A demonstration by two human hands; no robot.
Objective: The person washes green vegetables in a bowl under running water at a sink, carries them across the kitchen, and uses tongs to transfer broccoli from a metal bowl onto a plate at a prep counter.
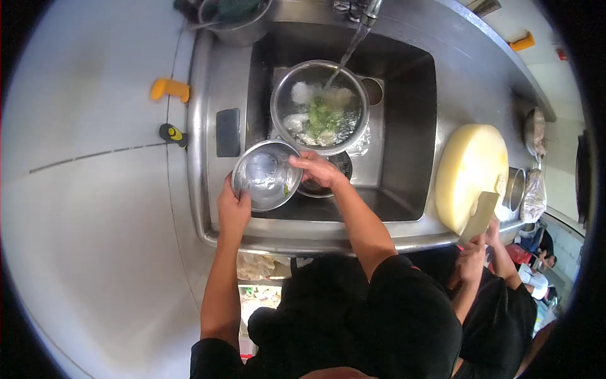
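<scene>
A small metal bowl (267,175) with a little water and a bit of green leaf is held tilted at the sink's front left corner. My left hand (234,205) grips its left rim, and my right hand (314,169) grips its right rim. Just beyond it, a larger metal bowl (276,120) stands in the sink, holding water, green leaves (326,114) and pale pieces. Water runs into it from the faucet (372,9). Behind my right hand, a dark round drain or strainer (341,165) is partly hidden.
At the right, a co-worker's hands (470,256) hold a cleaver (480,218) over a thick round cutting board (467,177). A metal pot (237,28) stands at the back left. A dark rectangular pad (228,132) lies on the sink's left ledge (224,98).
</scene>
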